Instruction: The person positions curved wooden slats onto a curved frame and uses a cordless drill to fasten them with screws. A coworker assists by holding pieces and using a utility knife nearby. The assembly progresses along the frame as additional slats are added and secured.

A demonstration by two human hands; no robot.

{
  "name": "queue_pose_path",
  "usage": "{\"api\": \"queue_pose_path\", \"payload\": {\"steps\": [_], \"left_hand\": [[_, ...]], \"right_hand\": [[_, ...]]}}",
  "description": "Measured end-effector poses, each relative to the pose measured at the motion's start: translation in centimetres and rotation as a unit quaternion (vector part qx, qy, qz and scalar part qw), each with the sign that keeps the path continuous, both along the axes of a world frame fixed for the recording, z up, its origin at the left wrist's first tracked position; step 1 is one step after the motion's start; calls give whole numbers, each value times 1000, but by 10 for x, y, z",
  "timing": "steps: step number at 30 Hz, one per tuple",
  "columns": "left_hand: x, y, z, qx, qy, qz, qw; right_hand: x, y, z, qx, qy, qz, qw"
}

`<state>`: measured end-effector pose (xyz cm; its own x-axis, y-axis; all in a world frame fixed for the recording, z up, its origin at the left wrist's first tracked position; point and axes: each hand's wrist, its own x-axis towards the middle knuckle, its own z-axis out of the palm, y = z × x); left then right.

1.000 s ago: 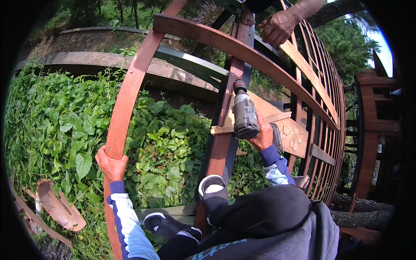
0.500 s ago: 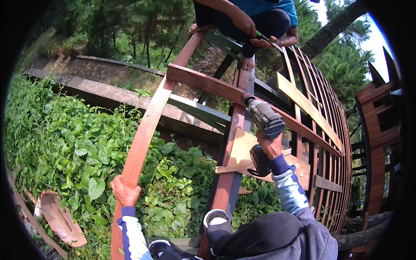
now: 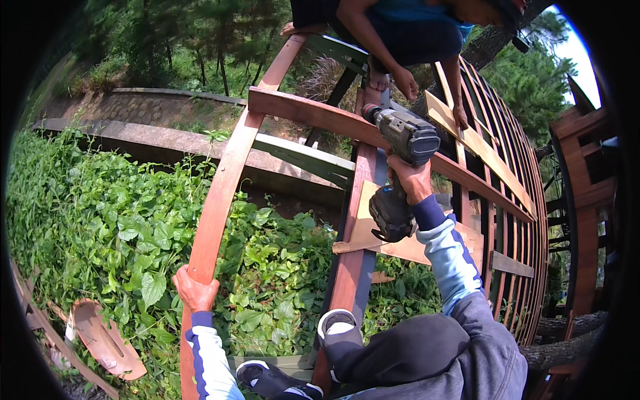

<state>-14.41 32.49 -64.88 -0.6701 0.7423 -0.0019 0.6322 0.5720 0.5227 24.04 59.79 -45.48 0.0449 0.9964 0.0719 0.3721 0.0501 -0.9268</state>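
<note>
A cordless drill [image 3: 408, 139] is gripped in the right hand [image 3: 412, 179] beside the reddish crossboard [image 3: 313, 115], and the side plank [image 3: 223, 180] is clasped by the left hand [image 3: 195, 290]. Leafy vines [image 3: 273, 293] are spanned by the wooden frame [image 3: 347, 273], backed by a concrete ledge [image 3: 133, 135]; at its far end a crouching co-worker [image 3: 423, 37] is seen.

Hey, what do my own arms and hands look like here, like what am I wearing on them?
Both your left hand and right hand are gloveless. The left sleeve and right sleeve are long and pale blue to white, with navy cuffs and a wavy-edged navy stripe. A grey garment covers the upper right arm.
</note>
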Motion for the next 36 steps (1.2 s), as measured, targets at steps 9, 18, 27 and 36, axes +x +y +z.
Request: {"api": "queue_pose_path", "payload": {"steps": [9,18,27,36], "left_hand": [[1,2,0,19,14,-12,1000],[0,2,-3,25,26,-13,999],[-1,3,-6,9,23,-12,1000],[1,3,2,8,10,-6,1000]], "right_hand": [[-3,-6,-11,7,-10,-17,1000],[0,-8,-14,-5,11,-8,1000],[6,-6,-24,-32,4,-22,999],[9,-1,-21,-61,37,-37,997]]}}
